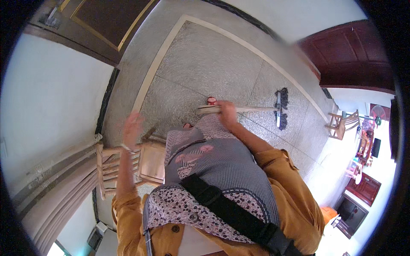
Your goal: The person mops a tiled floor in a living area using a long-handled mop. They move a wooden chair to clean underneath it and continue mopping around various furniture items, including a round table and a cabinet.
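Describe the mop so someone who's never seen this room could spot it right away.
Start at the dark red door, then drop to the speckled grey floor below it. The mop lies there, its pale wooden handle gripped by the right hand; its dark stringy head sets it apart.

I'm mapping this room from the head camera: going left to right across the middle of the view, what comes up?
Beige curtain → wooden slatted chair → left hand → right hand gripping the wooden mop handle → dark mop head → second wooden chair.

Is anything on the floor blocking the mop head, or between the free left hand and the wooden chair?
Nothing visible. The mop head lies on bare terrazzo floor, its handle gripped by the right hand. The left hand hangs open just above the wooden chair, nothing between them.
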`<state>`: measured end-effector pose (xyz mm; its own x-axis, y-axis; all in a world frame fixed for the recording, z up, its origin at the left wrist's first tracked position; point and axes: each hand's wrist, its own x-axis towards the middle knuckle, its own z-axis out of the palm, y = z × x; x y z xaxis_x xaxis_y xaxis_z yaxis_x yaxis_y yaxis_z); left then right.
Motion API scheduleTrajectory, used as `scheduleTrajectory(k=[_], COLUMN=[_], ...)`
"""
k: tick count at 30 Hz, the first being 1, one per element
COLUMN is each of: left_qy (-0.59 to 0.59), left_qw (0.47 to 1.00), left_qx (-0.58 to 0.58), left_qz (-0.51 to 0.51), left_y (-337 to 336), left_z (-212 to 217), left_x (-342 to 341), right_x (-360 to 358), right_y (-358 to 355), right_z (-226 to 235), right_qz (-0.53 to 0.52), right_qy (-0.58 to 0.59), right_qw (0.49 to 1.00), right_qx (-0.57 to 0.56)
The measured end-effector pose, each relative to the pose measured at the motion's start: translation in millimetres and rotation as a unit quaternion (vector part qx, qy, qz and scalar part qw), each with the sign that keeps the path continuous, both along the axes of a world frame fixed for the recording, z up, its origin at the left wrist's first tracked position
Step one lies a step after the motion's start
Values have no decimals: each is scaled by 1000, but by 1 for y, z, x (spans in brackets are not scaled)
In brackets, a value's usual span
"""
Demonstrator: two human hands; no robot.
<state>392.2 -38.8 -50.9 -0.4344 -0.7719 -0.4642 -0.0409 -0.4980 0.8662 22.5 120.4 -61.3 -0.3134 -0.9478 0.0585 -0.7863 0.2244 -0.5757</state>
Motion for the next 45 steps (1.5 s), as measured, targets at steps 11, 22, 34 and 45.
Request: scheduleTrajectory(k=[11, 22, 34, 45], left_qy=[-322, -427, -655, -639], left_qw=[752, 688, 713, 760], left_qx=[-264, -237, 19, 109], left_qz=[-511, -538, -249, 41], left_y=[-3, 10, 160, 338], left_z=[132, 136, 301, 333], left_x=[-237, -180, 64, 123], right_x=[-98, -81, 203, 340], right_y=[50, 33, -36, -20], right_z=[-85, -133, -75, -32], right_qz=[-5, 47, 453, 720], right_qy=[-24, 35, -43, -216], right_qw=[998, 966, 885, 656], right_qx=[65, 252, 97, 69])
